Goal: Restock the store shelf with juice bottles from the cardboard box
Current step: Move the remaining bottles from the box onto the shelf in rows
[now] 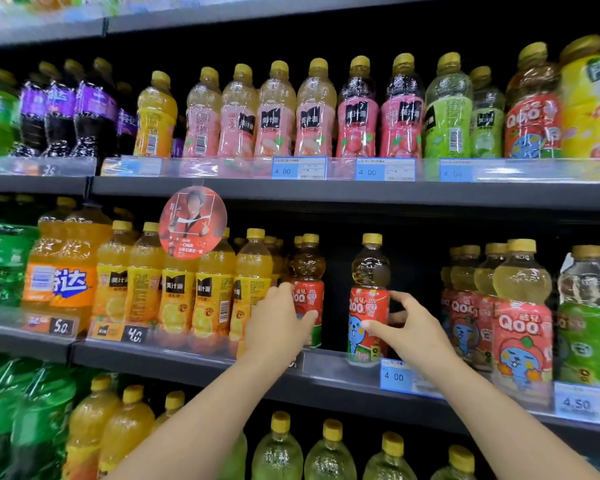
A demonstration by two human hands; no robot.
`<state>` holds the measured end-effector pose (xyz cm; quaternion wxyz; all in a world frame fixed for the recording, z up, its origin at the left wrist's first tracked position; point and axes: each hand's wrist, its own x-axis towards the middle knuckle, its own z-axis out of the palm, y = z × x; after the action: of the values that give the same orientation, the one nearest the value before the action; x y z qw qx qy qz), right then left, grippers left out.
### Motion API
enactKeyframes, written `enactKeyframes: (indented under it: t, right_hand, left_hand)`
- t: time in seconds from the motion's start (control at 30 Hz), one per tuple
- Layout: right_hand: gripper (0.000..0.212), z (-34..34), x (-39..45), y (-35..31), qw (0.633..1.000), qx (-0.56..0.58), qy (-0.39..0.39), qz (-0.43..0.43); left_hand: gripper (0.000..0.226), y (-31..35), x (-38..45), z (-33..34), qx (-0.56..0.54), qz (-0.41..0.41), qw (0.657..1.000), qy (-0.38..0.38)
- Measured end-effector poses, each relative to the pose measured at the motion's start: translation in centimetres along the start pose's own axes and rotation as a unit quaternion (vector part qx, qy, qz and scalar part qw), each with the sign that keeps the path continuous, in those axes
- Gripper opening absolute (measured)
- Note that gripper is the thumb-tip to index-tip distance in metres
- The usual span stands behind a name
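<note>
Shelving of dark grey metal (326,194) fills the head view, stocked on every tier with plastic drink bottles. On the middle tier, two hands are raised to red-labelled juice bottles with yellow caps.

The left hand (279,322) is laid against the red-labelled bottle of dark amber juice (307,271) standing just right of the row of orange juice bottles with yellow labels (187,289); its fingers are curled round the bottle's label, the thumb on the near side.

The right hand (407,327) is set on the single red-labelled bottle of pale yellow juice (369,299), which stands upright at the shelf's front edge, in a gap between the dark amber bottle and the group of matching red-labelled bottles (520,317) further right. Thumb and fingers are bent round the lower label from the right side, pinching it.

A blue price tag marked 4.00 (395,375) is fixed to the shelf rail just below this bottle. A round red promotional card (193,226) is hung from the tier above, in front of the orange juice row.

The cardboard box cannot be seen.
</note>
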<state>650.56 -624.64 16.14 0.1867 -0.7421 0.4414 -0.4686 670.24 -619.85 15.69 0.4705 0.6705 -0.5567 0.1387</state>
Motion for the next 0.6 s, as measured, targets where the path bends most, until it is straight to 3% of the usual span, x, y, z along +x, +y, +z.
enactKeyframes:
  t: [0.13, 0.33, 0.6]
  right_hand:
    - [0.084, 0.7, 0.2, -1.8, 0.999, -0.026, -0.038, -0.022]
    - [0.072, 4.4, 0.2, -4.6, 0.995, -0.005, -0.087, -0.056]
    - [0.074, 6.9, 0.6, -5.3, 0.997, -0.012, -0.06, -0.045]
  left_hand:
    - [0.054, -1.7, -1.7, -2.6, 0.017, 0.042, 0.999, 0.014]
    - [0.056, -4.3, -3.4, -3.6, 0.021, 0.057, 0.998, -0.003]
    - [0.058, -5.7, -5.0, -3.7, -0.019, 0.039, 0.999, -0.032]
